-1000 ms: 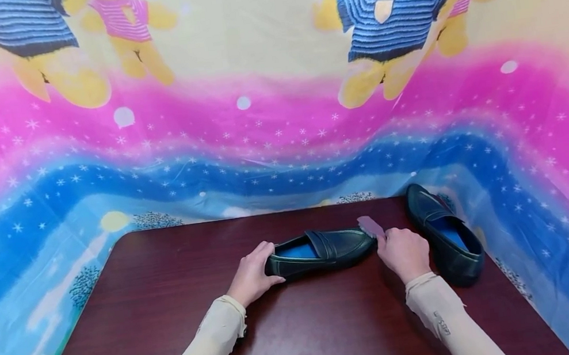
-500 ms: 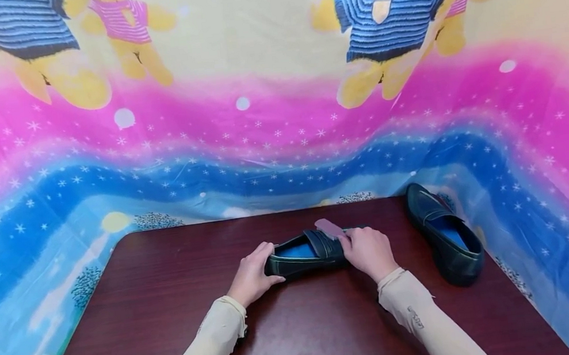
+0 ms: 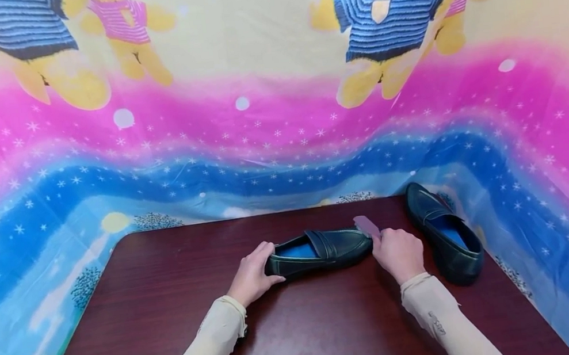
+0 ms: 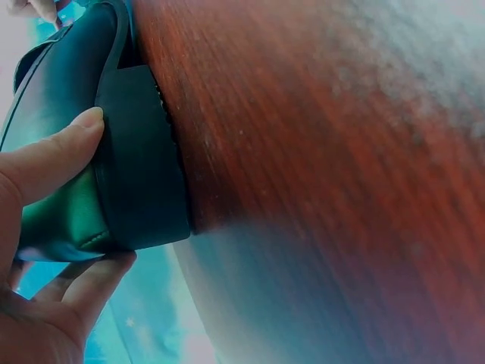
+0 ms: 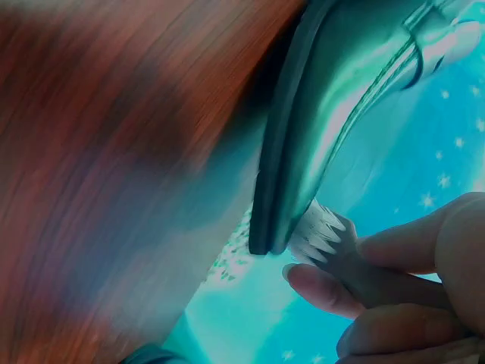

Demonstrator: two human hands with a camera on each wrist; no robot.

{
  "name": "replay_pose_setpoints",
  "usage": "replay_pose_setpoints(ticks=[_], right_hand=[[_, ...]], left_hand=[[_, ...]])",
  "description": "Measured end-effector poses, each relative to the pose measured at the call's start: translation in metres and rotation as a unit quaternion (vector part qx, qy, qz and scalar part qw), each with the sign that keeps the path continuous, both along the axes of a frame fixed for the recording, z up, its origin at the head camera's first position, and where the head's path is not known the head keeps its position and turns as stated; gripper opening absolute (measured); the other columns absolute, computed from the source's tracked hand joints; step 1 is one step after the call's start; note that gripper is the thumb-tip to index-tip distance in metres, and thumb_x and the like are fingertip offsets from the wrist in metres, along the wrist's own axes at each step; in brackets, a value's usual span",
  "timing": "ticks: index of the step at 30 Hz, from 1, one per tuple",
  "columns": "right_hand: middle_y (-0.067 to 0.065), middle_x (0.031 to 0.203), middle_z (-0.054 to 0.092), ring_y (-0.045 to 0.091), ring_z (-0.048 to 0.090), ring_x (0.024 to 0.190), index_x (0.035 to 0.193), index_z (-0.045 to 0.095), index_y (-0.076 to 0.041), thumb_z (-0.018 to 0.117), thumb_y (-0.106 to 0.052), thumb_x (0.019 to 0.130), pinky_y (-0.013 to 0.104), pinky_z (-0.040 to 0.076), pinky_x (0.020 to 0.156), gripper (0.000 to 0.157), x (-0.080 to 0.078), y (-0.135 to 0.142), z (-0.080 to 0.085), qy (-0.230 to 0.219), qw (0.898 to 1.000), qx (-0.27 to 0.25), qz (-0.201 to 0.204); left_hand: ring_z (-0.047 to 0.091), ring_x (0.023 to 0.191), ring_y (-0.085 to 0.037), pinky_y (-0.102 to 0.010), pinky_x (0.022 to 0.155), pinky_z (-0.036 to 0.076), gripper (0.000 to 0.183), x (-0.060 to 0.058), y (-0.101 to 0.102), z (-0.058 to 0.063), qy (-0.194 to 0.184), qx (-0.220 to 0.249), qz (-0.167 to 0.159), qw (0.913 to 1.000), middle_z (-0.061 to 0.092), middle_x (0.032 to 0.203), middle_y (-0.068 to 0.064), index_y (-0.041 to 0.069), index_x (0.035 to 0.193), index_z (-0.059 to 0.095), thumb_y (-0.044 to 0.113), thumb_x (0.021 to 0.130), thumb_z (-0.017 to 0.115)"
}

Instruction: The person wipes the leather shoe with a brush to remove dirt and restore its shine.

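A dark loafer (image 3: 344, 246) with a blue insole lies lengthwise across the table, toe to the right. My left hand (image 3: 253, 274) grips its heel; in the left wrist view the thumb (image 4: 64, 155) presses the side just above the chunky heel block, other fingers behind. My right hand (image 3: 400, 253) holds a small pinkish brush (image 3: 366, 226) by its handle. In the right wrist view the pale bristles (image 5: 317, 231) of the brush meet the toe of the loafer (image 5: 326, 114).
The other loafer (image 3: 447, 235) stands at the table's right edge, toe toward the back. A dark red-brown wooden table (image 3: 300, 326) lies under everything. Behind it and at both sides hangs a printed cloth (image 3: 258, 128) with bears and snowflakes.
My right hand moved the brush left along the loafer to its strap, then back right to the toe. The left hand and both loafers stayed in place.
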State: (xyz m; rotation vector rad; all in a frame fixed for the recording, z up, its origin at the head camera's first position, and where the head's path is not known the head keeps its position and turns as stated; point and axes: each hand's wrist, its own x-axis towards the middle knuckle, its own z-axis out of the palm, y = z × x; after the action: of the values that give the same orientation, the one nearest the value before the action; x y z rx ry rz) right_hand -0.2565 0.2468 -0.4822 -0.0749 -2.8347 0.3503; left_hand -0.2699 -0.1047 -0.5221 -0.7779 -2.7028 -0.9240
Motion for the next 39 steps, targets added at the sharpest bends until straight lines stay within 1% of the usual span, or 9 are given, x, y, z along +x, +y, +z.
replay_pose_setpoints(ticks=[3,9,16,19,24,28,33,36,39], right_hand=[[0.015,0.067,0.066,0.028,0.054,0.054,0.090,0.076,0.000,0.066,-0.028,0.098,0.050,0.052,0.053,0.030,0.001,0.006,0.001,-0.004,1.000,-0.003,-0.012],[0.015,0.066,0.064,0.027,0.053,0.054,0.096,0.073,0.001,0.065,-0.028,0.100,0.050,0.052,0.053,0.030,0.005,0.007,0.002,0.006,1.000,-0.003,-0.008],[0.008,0.055,0.053,0.026,0.051,0.049,0.079,0.064,-0.005,0.066,-0.029,0.100,0.044,0.046,0.046,0.031,0.004,0.003,-0.002,0.058,0.998,-0.005,0.018],[0.005,0.053,0.049,0.026,0.050,0.049,0.077,0.063,-0.007,0.065,-0.030,0.100,0.043,0.044,0.045,0.032,0.003,0.001,-0.001,0.067,0.997,-0.009,0.021],[0.004,0.051,0.045,0.025,0.050,0.048,0.076,0.061,-0.008,0.064,-0.030,0.101,0.040,0.042,0.045,0.033,0.003,-0.005,0.003,0.070,0.997,-0.013,0.029],[0.002,0.050,0.045,0.025,0.050,0.048,0.080,0.063,-0.008,0.063,-0.031,0.102,0.040,0.042,0.045,0.032,0.005,-0.011,0.009,0.083,0.995,-0.019,0.042],[0.002,0.053,0.049,0.023,0.050,0.049,0.092,0.068,-0.007,0.063,-0.032,0.101,0.040,0.043,0.047,0.027,0.008,-0.020,0.014,0.099,0.993,-0.029,0.057],[0.001,0.054,0.049,0.021,0.049,0.049,0.096,0.069,-0.008,0.063,-0.032,0.102,0.038,0.042,0.047,0.026,0.010,-0.026,0.013,0.098,0.991,-0.033,0.080],[-0.001,0.054,0.046,0.019,0.047,0.048,0.094,0.065,-0.010,0.063,-0.031,0.103,0.036,0.039,0.047,0.023,0.011,-0.029,0.010,0.090,0.990,-0.038,0.105]], left_hand=[[0.062,0.091,-0.017,-0.040,0.084,0.056,0.049,-0.001,0.000,0.000,0.001,0.002,0.001,1.0000,0.061,0.111,0.001,0.015,0.111,0.060,0.020,0.077,0.094],[0.068,0.108,-0.025,-0.057,0.096,0.053,0.056,0.000,0.000,-0.002,0.002,0.008,0.004,1.0000,0.066,0.124,-0.005,0.013,0.124,0.063,0.020,0.077,0.094],[0.068,0.106,-0.018,-0.038,0.090,0.059,0.051,-0.010,0.001,0.000,0.063,-0.003,-0.011,0.9979,0.065,0.122,-0.002,0.013,0.121,0.065,0.011,0.077,0.092],[0.067,0.118,-0.022,-0.037,0.095,0.059,0.051,-0.017,0.002,0.003,0.100,-0.011,0.001,0.9949,0.066,0.129,-0.004,0.013,0.123,0.067,0.005,0.079,0.090],[0.053,0.142,-0.033,-0.041,0.098,0.057,0.033,-0.028,0.000,0.007,0.166,-0.065,-0.012,0.9839,0.061,0.146,-0.009,0.012,0.107,0.068,-0.001,0.082,0.085],[0.051,0.143,-0.032,-0.037,0.093,0.060,0.023,-0.029,-0.008,0.007,0.194,-0.142,-0.040,0.9698,0.058,0.150,-0.009,0.018,0.096,0.070,0.004,0.085,0.084],[0.052,0.141,-0.033,-0.033,0.087,0.062,0.022,-0.022,-0.019,0.002,0.231,-0.215,-0.074,0.9460,0.056,0.151,-0.012,0.024,0.103,0.075,0.008,0.089,0.081],[0.052,0.140,-0.036,-0.034,0.085,0.062,0.022,-0.013,-0.023,-0.001,0.252,-0.215,-0.087,0.9395,0.057,0.149,-0.014,0.024,0.106,0.073,0.011,0.090,0.081],[0.054,0.138,-0.037,-0.036,0.084,0.063,0.027,-0.005,-0.027,-0.003,0.264,-0.193,-0.102,0.9394,0.060,0.145,-0.013,0.024,0.111,0.072,0.016,0.088,0.084]])
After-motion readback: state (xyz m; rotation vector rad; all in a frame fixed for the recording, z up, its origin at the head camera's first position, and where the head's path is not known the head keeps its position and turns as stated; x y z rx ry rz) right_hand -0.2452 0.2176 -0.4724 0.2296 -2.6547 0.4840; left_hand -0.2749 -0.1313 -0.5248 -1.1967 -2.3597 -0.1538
